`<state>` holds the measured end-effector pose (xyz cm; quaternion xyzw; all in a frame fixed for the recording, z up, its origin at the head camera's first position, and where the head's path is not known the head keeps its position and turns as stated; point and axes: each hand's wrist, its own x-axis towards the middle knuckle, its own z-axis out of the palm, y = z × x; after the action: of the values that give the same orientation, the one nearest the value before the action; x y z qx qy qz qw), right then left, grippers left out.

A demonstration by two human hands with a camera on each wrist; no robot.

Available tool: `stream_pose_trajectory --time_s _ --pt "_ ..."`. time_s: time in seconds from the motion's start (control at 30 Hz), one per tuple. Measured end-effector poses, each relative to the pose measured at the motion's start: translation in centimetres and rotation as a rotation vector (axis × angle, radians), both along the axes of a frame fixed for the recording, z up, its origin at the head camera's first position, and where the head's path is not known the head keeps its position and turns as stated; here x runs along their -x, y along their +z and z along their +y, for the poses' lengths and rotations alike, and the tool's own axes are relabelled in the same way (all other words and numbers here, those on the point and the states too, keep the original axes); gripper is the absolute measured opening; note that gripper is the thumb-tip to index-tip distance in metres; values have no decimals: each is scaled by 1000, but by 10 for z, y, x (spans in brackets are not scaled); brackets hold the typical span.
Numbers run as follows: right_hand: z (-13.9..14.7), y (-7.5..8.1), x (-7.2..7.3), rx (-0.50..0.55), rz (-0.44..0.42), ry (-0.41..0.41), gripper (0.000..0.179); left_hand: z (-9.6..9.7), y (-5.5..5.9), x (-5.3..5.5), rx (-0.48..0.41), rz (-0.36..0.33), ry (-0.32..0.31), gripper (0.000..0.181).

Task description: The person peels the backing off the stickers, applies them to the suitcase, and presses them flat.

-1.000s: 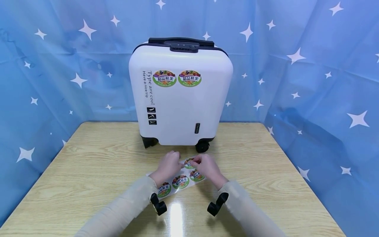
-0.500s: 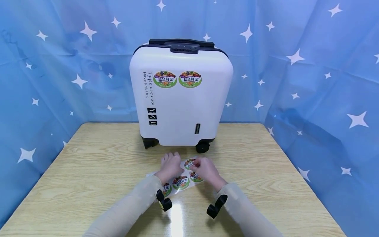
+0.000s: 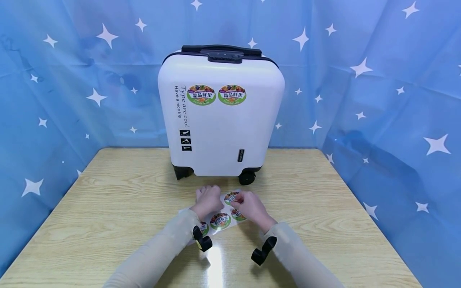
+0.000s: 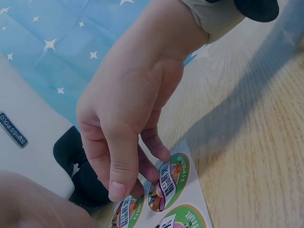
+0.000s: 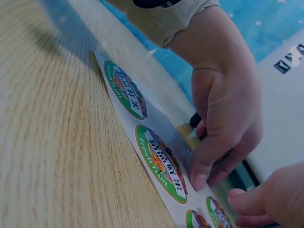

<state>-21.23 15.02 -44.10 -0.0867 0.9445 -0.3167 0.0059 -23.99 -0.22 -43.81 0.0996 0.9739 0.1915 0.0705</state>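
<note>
The sticker sheet [image 4: 195, 197] lies on the table [image 3: 108, 192] before the suitcase [image 3: 219, 124]; the left hand [image 3: 209, 200] holds it with curled fingers, while the right hand [image 3: 252, 208] pinches at the upper sticker [image 3: 230, 197]. Both are judged light, flexible and tearable; the rim is the best hold.

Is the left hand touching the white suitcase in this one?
Apart. In the head view, a strip of tabletop shows between the left hand and the bottom of the white suitcase.
</note>
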Motion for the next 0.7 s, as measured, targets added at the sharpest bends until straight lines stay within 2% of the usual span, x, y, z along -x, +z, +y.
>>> stream_pose_trajectory --time_s 0.37,0.6,0.7 --pt "1 1 0 15 -36 -8 10 -3 3 6 -28 -29 12 28" --pt "3 3 0 43 -77 -47 10 -9 7 9 -97 -29 22 21" --pt "4 4 -2 48 -66 -63 13 -11 9 9 -130 -34 24 21"
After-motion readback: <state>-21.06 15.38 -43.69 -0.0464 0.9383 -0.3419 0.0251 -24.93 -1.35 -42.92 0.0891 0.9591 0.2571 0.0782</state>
